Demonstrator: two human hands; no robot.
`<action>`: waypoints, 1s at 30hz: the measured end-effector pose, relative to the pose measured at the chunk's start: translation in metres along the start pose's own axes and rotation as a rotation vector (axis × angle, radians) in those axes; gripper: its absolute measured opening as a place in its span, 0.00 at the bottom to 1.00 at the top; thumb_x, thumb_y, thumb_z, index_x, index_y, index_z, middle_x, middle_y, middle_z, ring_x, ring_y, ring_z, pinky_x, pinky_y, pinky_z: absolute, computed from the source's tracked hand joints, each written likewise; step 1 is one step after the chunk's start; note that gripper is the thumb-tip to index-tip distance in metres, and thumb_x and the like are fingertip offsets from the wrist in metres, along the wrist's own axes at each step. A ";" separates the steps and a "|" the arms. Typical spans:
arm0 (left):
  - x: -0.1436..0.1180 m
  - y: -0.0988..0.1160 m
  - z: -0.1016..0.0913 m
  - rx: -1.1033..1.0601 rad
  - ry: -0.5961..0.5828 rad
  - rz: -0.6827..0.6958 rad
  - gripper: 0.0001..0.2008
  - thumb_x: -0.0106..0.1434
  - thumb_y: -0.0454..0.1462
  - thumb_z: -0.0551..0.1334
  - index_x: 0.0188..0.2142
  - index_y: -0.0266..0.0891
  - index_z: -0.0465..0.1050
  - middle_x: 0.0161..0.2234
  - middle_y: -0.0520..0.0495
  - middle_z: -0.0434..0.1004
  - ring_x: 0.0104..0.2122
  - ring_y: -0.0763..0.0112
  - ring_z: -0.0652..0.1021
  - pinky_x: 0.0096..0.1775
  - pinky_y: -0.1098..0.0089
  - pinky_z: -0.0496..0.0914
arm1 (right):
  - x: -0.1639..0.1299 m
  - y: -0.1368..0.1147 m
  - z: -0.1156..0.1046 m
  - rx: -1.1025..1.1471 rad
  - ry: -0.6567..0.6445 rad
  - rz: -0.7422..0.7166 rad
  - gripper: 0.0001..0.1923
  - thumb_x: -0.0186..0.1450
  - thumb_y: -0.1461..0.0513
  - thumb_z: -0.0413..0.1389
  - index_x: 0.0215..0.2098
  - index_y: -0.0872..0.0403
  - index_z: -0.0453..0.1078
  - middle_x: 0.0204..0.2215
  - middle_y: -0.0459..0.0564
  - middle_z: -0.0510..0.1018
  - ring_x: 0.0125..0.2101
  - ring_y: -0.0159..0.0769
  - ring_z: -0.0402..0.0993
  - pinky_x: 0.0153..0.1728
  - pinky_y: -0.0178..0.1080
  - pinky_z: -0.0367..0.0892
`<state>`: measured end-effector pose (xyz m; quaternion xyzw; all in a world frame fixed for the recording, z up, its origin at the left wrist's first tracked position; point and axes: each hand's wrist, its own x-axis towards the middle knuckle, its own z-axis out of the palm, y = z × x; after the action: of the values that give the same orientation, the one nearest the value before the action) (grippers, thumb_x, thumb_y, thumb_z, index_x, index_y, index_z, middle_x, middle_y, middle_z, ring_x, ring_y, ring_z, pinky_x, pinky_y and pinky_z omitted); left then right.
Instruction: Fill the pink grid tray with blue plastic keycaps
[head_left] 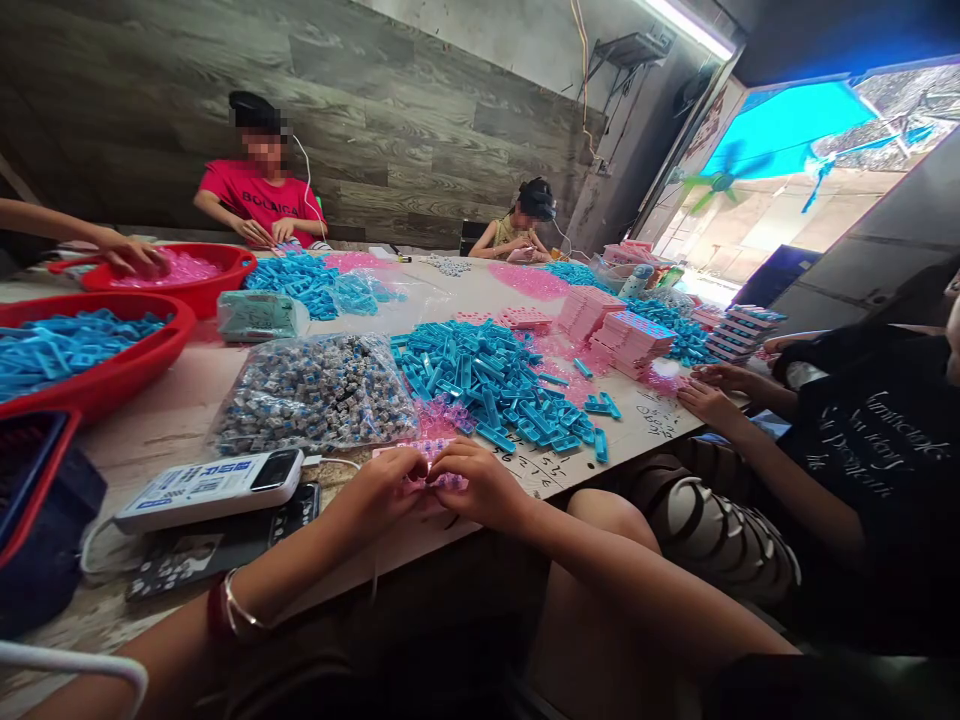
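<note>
At the near edge of the table, my left hand [390, 485] and my right hand [484, 485] meet with bent fingers over a pink plastic piece [451, 482]. Fingers of both hands pinch it, covering much of its shape. Just beyond my hands lies a small heap of clear pink bits [444, 416]. A large pile of blue rectangular plastic pieces [480, 370] spreads behind and to the right. To the left of that pile sits a clear plastic bag [319, 390] full of small grey, white and blue parts.
A white power bank [214, 490] lies over a dark phone [180, 565] at left. Red basins [180, 340] of blue and pink pieces stand farther left. Pink stacks [630, 340] rise at right. Co-workers sit across the table and at right; another person's hand [135, 255] reaches into a basin.
</note>
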<state>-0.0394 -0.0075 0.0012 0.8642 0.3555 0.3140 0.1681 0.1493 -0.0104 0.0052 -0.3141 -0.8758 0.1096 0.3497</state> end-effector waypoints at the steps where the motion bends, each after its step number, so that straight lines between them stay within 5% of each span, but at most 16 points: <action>1: 0.000 0.000 0.000 0.007 0.000 -0.002 0.02 0.58 0.32 0.59 0.30 0.38 0.67 0.28 0.52 0.72 0.29 0.72 0.72 0.32 0.73 0.64 | 0.000 0.001 0.000 0.005 0.002 -0.001 0.09 0.54 0.71 0.59 0.32 0.54 0.72 0.31 0.48 0.77 0.35 0.35 0.71 0.41 0.38 0.66; 30: 0.008 0.007 -0.008 -0.044 0.076 0.072 0.09 0.58 0.40 0.57 0.25 0.40 0.70 0.22 0.52 0.73 0.23 0.73 0.72 0.27 0.75 0.66 | 0.004 0.016 -0.002 -0.125 -0.148 -0.200 0.03 0.57 0.67 0.58 0.31 0.55 0.72 0.39 0.49 0.78 0.41 0.33 0.74 0.46 0.34 0.66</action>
<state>-0.0367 -0.0063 0.0143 0.8599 0.3234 0.3603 0.1619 0.1561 0.0046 0.0028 -0.2375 -0.9312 0.0420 0.2732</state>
